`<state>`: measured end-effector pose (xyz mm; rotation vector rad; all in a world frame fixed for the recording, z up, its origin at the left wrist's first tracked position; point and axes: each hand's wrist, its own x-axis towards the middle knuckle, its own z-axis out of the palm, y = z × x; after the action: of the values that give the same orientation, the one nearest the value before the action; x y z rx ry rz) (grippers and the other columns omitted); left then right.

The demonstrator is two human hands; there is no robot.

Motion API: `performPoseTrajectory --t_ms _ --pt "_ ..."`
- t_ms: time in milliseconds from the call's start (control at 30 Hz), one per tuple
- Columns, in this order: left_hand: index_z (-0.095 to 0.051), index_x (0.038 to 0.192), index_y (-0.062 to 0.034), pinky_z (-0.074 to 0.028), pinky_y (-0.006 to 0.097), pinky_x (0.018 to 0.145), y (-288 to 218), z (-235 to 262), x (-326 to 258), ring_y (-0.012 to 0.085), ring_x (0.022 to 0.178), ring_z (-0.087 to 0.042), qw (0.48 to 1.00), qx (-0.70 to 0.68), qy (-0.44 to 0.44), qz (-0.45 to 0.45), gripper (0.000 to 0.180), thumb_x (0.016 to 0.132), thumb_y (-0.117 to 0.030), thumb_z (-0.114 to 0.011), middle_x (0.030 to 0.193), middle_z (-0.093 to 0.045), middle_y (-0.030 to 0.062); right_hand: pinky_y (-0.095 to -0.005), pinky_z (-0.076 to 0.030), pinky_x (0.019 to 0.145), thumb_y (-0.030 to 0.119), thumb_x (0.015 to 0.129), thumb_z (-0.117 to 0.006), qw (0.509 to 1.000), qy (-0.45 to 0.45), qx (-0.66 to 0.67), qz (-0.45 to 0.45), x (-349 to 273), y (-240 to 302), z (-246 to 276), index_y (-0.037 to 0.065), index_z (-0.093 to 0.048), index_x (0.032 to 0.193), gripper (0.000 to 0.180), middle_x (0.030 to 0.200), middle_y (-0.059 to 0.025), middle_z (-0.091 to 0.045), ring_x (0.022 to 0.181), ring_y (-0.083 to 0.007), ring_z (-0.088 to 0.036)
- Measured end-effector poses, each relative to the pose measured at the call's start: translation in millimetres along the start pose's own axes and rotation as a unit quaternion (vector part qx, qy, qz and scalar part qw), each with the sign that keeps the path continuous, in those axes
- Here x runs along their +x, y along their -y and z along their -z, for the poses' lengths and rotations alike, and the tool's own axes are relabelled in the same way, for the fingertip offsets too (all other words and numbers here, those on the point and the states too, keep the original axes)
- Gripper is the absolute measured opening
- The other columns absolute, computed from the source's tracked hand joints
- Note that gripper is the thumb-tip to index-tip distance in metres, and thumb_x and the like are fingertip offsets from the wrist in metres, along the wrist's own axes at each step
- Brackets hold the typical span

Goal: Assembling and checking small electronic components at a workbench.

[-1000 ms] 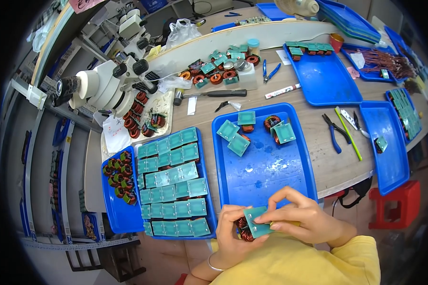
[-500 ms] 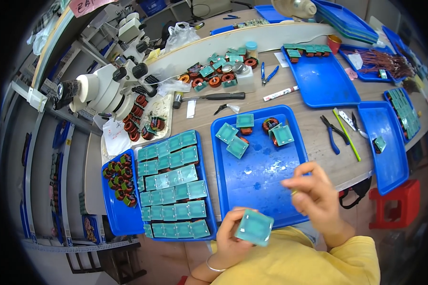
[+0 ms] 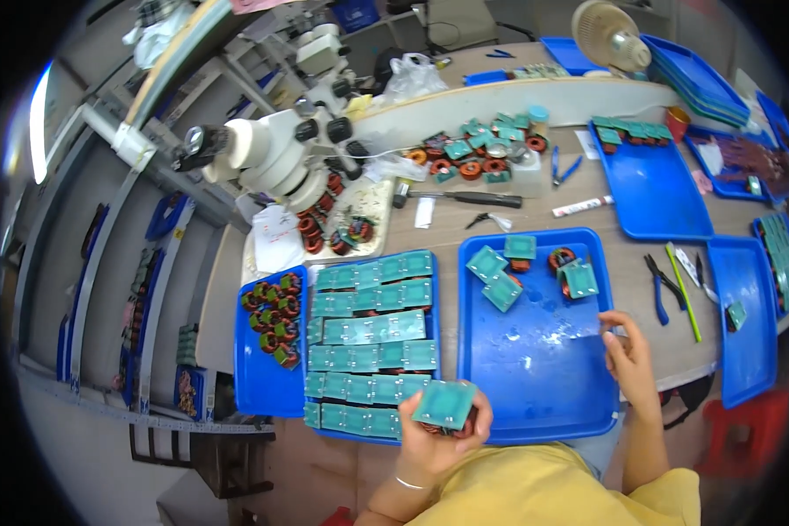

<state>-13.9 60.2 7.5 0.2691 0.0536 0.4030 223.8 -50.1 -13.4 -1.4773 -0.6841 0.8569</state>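
Observation:
Close to my body, my left hand [image 3: 438,443] is wrapped round a copper-wound coil with a square green board [image 3: 447,404] on top. It is held in front of the lower right corner of a blue tray [image 3: 436,351] with rows of similar green-topped coils [image 3: 373,357]. My right hand [image 3: 631,355] is over the right edge of the middle blue tray [image 3: 535,386], fingers loosely bent and apart, nothing visible in them. Several green-boarded coils [image 3: 502,292] lie toward the far end of that middle tray, one showing its red winding.
A small blue tray of coils [image 3: 272,320] stands at the left, below a white microscope [image 3: 276,153]. Pliers [image 3: 662,294], a green stick [image 3: 684,294] and another blue tray [image 3: 745,351] are on the right. A hammer [image 3: 465,200], a marker [image 3: 583,207] and a coil pile lie farther back.
The view has swung left. My left hand has carried the coil leftward toward the filled tray and tilted it, exposing its winding. My right hand has drawn away and its fingers have loosened.

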Motion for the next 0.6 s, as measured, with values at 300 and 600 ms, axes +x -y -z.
performPoseTrajectory --t_ms 300,600 --pt "-0.046 0.114 -0.001 -0.041 0.023 0.078 -135.0 24.1 -74.2 0.0113 0.088 -0.05 0.5 0.625 -0.402 -0.445 0.036 0.08 -0.004 -0.058 0.104 -0.051 0.0061 -0.0157 -0.032 0.044 0.003 0.083 -0.05 0.995 -0.065 -0.078 0.025 9.5 -21.4 6.5 0.004 -0.053 0.104 0.022 0.086 -0.0001 -0.047 0.054 -0.0021 -0.04" --pt "-0.047 0.105 0.0014 -0.048 0.033 0.067 -243.0 112.0 -159.6 0.0239 0.075 -0.058 0.222 0.777 -0.545 -0.223 0.063 0.05 0.005 -0.077 0.084 -0.058 0.0131 -0.017 -0.037 0.052 0.007 0.082 -0.054 0.982 -0.072 -0.148 0.091 26.4 -23.0 10.6 0.006 -0.053 0.107 0.025 0.087 0.0007 -0.049 0.061 -0.0038 -0.045"
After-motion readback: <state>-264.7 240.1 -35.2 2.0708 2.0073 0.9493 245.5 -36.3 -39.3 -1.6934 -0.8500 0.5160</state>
